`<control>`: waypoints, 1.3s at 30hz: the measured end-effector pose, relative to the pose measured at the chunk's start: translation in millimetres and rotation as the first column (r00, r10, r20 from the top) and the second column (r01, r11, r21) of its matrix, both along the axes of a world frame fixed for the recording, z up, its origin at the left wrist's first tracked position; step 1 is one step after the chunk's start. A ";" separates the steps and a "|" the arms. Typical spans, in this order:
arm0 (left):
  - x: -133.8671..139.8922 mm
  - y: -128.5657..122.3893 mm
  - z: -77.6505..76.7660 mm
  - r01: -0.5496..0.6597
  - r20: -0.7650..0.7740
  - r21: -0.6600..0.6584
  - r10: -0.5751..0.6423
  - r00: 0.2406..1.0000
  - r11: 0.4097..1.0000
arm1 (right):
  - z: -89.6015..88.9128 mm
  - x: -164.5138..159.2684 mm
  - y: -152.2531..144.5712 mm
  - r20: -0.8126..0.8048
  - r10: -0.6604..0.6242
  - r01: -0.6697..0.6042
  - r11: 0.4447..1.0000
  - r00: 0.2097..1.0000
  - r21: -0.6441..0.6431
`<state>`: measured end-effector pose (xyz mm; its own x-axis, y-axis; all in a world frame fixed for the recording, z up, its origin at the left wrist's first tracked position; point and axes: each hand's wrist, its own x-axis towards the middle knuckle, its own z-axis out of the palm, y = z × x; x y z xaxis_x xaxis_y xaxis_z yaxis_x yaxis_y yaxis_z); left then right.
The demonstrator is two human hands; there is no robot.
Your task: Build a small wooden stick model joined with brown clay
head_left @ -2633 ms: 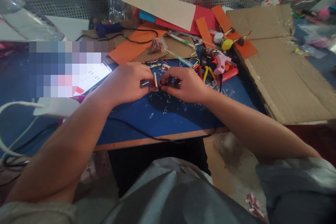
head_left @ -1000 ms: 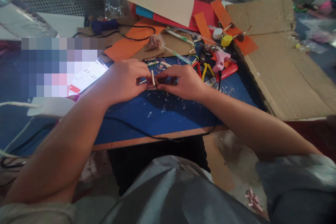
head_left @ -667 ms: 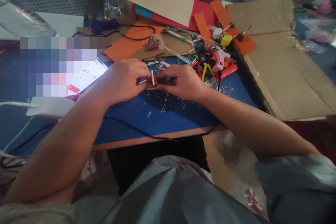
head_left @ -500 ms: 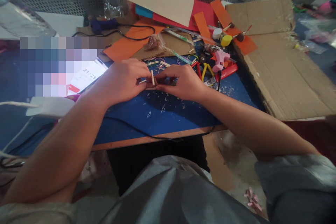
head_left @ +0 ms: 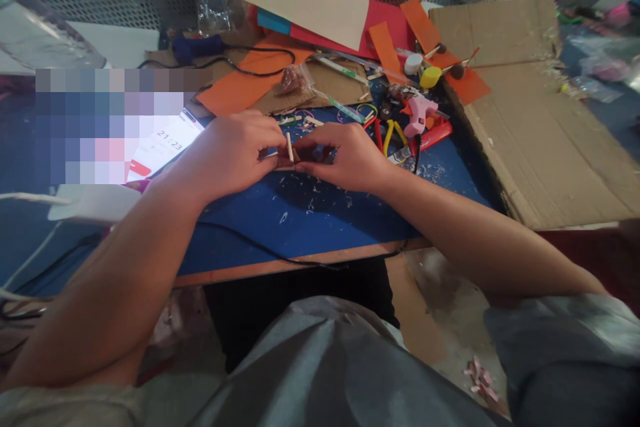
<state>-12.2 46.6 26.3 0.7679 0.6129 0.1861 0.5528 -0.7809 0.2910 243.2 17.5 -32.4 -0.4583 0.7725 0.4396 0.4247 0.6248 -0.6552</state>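
Pale stick [head_left: 289, 147], nearly upright between both hands over the blue tabletop [head_left: 245, 220]; left grip [head_left: 240, 150] seemingly pinching its base, right grip's [head_left: 347, 155] hold hard to tell; uneven pressure could tip it

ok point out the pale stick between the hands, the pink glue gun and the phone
pale stick [head_left: 289, 147]: head view, middle of its length
pink glue gun [head_left: 423, 111]: head view, on its pink body
phone [head_left: 169, 141]: head view, on the lit screen, part of which is pixelated
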 end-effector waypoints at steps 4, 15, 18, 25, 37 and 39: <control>-0.4 -0.8 0.5 -0.001 0.003 -0.010 0.001 1.000 1.000 | 1.7 0.9 -1.1 -0.006 0.019 -0.019 1.000 1.000 0.008; -1.3 0.7 -4.6 0.029 0.069 -0.032 -0.027 0.997 0.999 | 2.3 6.7 6.9 -0.080 0.115 -0.127 0.977 0.990 -0.170; -0.8 0.8 -4.3 0.031 0.083 -0.019 -0.029 0.996 0.999 | 1.8 9.6 8.8 -0.102 0.231 -0.249 0.938 0.968 -0.242; -2.3 1.5 -4.9 -0.027 0.083 -0.004 0.027 0.996 1.000 | -0.1 10.4 4.4 0.185 0.110 -0.087 0.988 0.977 -0.125; 0.2 -2.9 1.2 -0.284 0.422 -0.098 0.299 0.856 0.954 | -13.0 12.3 18.6 -0.271 -0.093 -0.018 0.926 0.958 -0.378; -1.9 -1.0 1.4 -0.330 0.480 -0.081 0.327 0.814 0.940 | -13.6 11.4 20.0 -0.360 -0.123 -0.023 0.926 0.925 -0.376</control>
<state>-14.1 45.7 27.7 0.3341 0.8104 0.4813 0.5690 -0.5805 0.5824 254.6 37.5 -46.0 -0.2750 0.9284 0.2498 0.1296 0.2932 -0.9472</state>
